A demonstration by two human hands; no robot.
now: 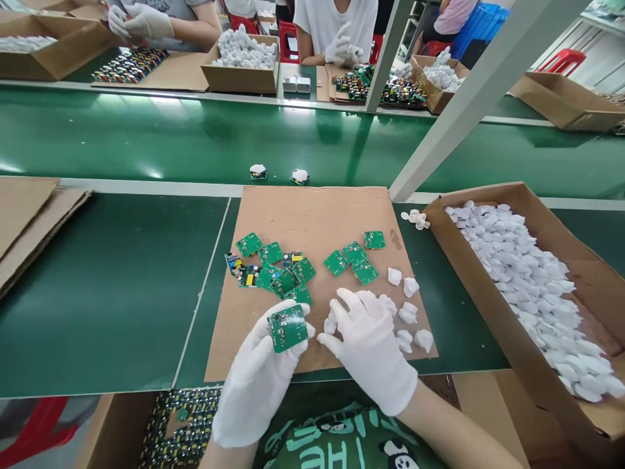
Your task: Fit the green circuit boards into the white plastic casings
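Both of my hands wear white gloves. My left hand [266, 371] is closed on a green circuit board [288, 328], gripped by its edges and tilted toward me. To its right, my right hand [368, 348] is low over the cardboard sheet [312, 212], fingers apart. A small white plastic piece [331, 322] lies by its index finger and thumb; I see no firm grip on it. More white pieces [407, 312] lie to the right of that hand, some partly hidden by it. Beyond my hands are a pile of circuit boards [284, 283] and a smaller group of green boards [352, 252].
A cardboard box [493, 326] of white pieces stands at right. White bits [416, 219] lie beside it. Two capped boards [299, 176] sit on the green conveyor [195, 140]. A slanted white post [469, 98] crosses the right. Below left is a box of boards [183, 423]. Gloved co-workers sit opposite.
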